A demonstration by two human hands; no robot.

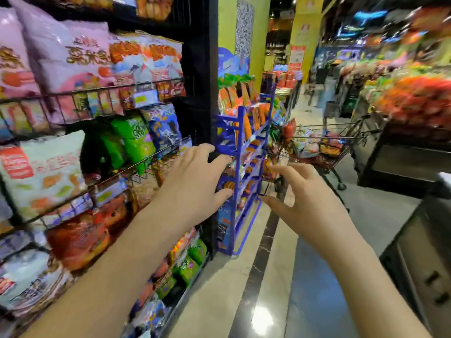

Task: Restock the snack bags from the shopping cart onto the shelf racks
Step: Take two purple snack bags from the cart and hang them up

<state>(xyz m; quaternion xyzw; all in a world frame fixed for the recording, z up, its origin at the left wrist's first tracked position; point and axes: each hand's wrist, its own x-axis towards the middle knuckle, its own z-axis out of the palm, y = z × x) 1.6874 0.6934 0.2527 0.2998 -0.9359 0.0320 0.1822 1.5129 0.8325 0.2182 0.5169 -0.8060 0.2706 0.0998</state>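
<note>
Both of my hands reach forward at mid-height, empty, with fingers spread. My left hand [195,181] hovers in front of the blue wire rack [240,152], near the end of the black shelf racks [102,186] on the left. My right hand [305,201] is out over the aisle floor, right of the blue rack. The shopping cart [327,150] stands farther down the aisle, beyond my right hand, with several snack bags [305,145] inside. Snack bags fill the wire shelves: pink ones [78,59] on top, green ones [131,137] in the middle.
A black post [202,69] ends the shelf unit. A dark counter [419,259] lines the right side. Displays of orange and red goods [415,98] stand far right. The tiled aisle floor [268,276] runs ahead between them.
</note>
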